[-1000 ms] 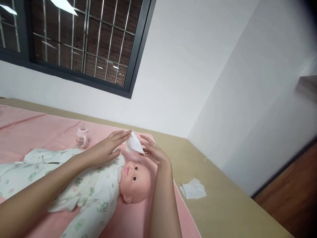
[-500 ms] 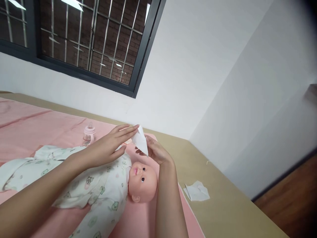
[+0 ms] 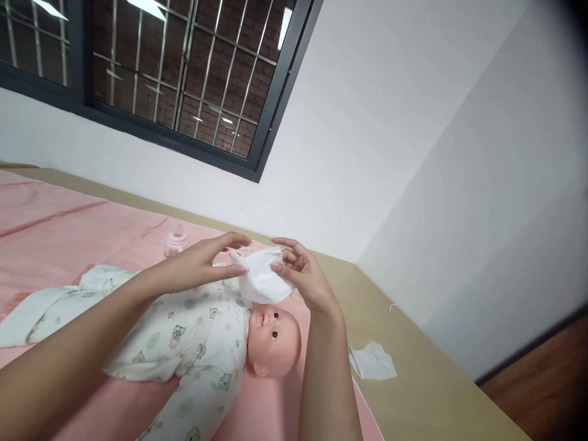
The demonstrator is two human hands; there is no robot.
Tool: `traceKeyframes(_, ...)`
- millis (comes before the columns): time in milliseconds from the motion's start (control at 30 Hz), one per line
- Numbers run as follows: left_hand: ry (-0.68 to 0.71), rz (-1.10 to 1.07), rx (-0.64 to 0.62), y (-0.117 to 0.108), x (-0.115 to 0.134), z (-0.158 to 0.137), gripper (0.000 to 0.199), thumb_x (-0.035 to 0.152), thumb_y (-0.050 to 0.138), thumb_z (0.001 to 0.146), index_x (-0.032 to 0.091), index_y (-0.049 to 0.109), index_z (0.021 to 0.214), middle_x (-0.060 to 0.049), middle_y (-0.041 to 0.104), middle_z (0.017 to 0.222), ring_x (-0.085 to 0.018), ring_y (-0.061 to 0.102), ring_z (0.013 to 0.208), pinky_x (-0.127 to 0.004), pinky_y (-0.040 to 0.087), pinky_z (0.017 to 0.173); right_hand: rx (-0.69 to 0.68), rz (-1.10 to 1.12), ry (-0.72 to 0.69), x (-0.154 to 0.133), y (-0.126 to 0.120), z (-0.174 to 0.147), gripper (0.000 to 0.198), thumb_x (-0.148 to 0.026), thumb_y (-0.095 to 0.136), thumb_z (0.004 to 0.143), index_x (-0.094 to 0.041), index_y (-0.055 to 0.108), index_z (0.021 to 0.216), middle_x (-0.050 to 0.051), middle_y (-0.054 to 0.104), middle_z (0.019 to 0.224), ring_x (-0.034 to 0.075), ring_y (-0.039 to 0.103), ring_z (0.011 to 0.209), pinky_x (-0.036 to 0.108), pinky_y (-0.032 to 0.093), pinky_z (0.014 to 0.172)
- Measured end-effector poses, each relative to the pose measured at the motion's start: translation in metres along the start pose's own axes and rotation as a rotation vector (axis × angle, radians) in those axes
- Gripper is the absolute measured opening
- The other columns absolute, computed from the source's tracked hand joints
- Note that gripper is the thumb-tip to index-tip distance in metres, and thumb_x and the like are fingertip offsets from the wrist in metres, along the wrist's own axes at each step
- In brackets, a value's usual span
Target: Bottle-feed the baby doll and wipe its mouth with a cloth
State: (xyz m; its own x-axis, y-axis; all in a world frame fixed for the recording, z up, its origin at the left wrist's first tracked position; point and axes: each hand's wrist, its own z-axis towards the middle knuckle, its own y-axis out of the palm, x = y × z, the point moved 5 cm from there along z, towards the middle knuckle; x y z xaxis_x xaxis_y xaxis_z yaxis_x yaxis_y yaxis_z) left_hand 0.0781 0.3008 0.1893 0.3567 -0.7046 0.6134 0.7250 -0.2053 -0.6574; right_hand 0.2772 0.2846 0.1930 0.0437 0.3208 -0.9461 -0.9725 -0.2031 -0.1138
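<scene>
Between my two hands a white tissue (image 3: 263,278) is held up just above the baby doll (image 3: 275,343). My left hand (image 3: 223,257) pinches its left edge between thumb and fingers. My right hand (image 3: 305,275) grips the other side, thumb in front and fingers curled behind. The doll lies on its back, its head toward the right, dressed in a white suit (image 3: 193,337) with green animal prints. Part of its chest and far arm is hidden behind the tissue and my left forearm.
A pink cloth (image 3: 92,214) lies under the doll on a tan surface (image 3: 413,380). Behind the doll stands a baby bottle (image 3: 176,241) with a pink collar. To the right is a crumpled white tissue (image 3: 373,361). A barred window (image 3: 184,73) is in the wall behind.
The tissue has turned from a narrow, nearly edge-on shape to a broad face toward me. My left fingers have moved from lying flat on it to pinching its edge. The view has shifted slightly.
</scene>
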Motion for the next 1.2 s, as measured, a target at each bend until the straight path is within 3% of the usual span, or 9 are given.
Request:
traceKeyframes(133, -0.026, -0.214, -0.201, 0.014, -0.002, 0.005, 0.041, 0.048, 0.07, 0.076, 0.018, 0.068, 0.104, -0.003, 0.07, 0.103, -0.021, 0.064, 0.097, -0.027, 0.049, 0.08, -0.04, -0.051, -0.016, -0.007, 0.013, -0.003, 0.048, -0.031, 0.08, 0.07, -0.026, 0.061, 0.114, -0.001, 0.066, 0.084, 0.011, 0.062, 0.071, 0.021, 0.048, 0.061)
traceKeyframes(200, -0.076, -0.262, -0.233, 0.016, -0.005, 0.006, 0.033, 0.046, 0.071, 0.075, 0.016, 0.071, 0.088, -0.002, 0.07, 0.088, -0.019, 0.064, 0.083, -0.025, 0.048, 0.07, -0.024, -0.054, -0.023, -0.008, 0.014, -0.003, 0.048, -0.032, 0.079, 0.071, -0.025, 0.06, 0.115, 0.0, 0.065, 0.085, 0.011, 0.062, 0.072, 0.021, 0.048, 0.061)
traceKeyframes(300, -0.037, -0.317, -0.174, 0.013, -0.003, 0.006, 0.027, 0.043, 0.072, 0.075, 0.018, 0.074, 0.086, -0.002, 0.07, 0.095, -0.02, 0.064, 0.089, -0.027, 0.049, 0.078, 0.025, -0.045, -0.027, -0.007, 0.01, -0.001, 0.052, -0.033, 0.079, 0.071, -0.025, 0.057, 0.117, 0.0, 0.064, 0.088, 0.012, 0.062, 0.073, 0.021, 0.048, 0.061)
traceKeyframes(500, 0.201, -0.254, 0.074, 0.005, 0.009, 0.003, 0.017, 0.038, 0.074, 0.076, 0.021, 0.074, 0.075, -0.004, 0.051, 0.141, -0.025, 0.045, 0.131, -0.036, 0.037, 0.109, 0.022, -0.088, 0.036, -0.001, 0.014, 0.002, 0.06, -0.031, 0.079, 0.068, -0.026, 0.053, 0.122, 0.0, 0.059, 0.098, 0.005, 0.053, 0.06, 0.019, 0.044, 0.052)
traceKeyframes(600, 0.211, -0.331, 0.093, 0.004, 0.015, 0.0, 0.015, 0.036, 0.073, 0.076, 0.021, 0.074, 0.079, -0.005, 0.065, 0.12, -0.024, 0.052, 0.124, -0.036, 0.04, 0.106, -0.053, -0.13, 0.065, 0.002, 0.022, 0.002, 0.064, -0.029, 0.079, 0.066, -0.026, 0.051, 0.124, 0.002, 0.058, 0.106, 0.006, 0.055, 0.065, 0.022, 0.048, 0.059)
traceKeyframes(667, 0.167, -0.393, 0.103, 0.003, 0.017, -0.001, 0.017, 0.036, 0.073, 0.075, 0.02, 0.073, 0.08, -0.004, 0.07, 0.097, -0.022, 0.061, 0.107, -0.031, 0.046, 0.094, -0.058, -0.168, 0.063, 0.004, 0.021, 0.002, 0.063, -0.029, 0.077, 0.068, -0.027, 0.051, 0.126, 0.004, 0.057, 0.116, 0.008, 0.058, 0.073, 0.025, 0.05, 0.068)
traceKeyframes(800, 0.017, -0.419, 0.04, 0.007, 0.012, 0.001, 0.024, 0.039, 0.071, 0.075, 0.016, 0.067, 0.074, 0.0, 0.063, 0.075, -0.014, 0.059, 0.072, -0.023, 0.044, 0.065, 0.047, -0.22, 0.046, 0.009, 0.003, 0.004, 0.056, -0.032, 0.074, 0.072, -0.027, 0.053, 0.124, 0.005, 0.056, 0.123, 0.009, 0.06, 0.081, 0.028, 0.049, 0.08)
traceKeyframes(967, -0.085, -0.318, -0.186, 0.045, -0.004, 0.008, 0.025, 0.037, 0.068, 0.073, 0.014, 0.059, 0.068, 0.003, 0.055, 0.067, -0.013, 0.051, 0.066, -0.022, 0.036, 0.057, 0.19, -0.215, 0.093, 0.036, -0.04, 0.009, 0.05, -0.037, 0.071, 0.074, -0.023, 0.056, 0.12, 0.006, 0.061, 0.116, 0.013, 0.063, 0.084, 0.029, 0.049, 0.079)
traceKeyframes(1200, -0.128, -0.085, -0.247, 0.091, -0.012, 0.011, 0.026, 0.033, 0.061, 0.069, 0.017, 0.043, 0.058, 0.006, 0.038, 0.058, -0.01, 0.039, 0.06, -0.025, 0.024, 0.053, 0.28, -0.052, 0.323, 0.112, -0.085, 0.008, 0.039, -0.032, 0.071, 0.075, -0.021, 0.06, 0.112, 0.005, 0.067, 0.103, 0.011, 0.065, 0.08, 0.024, 0.049, 0.075)
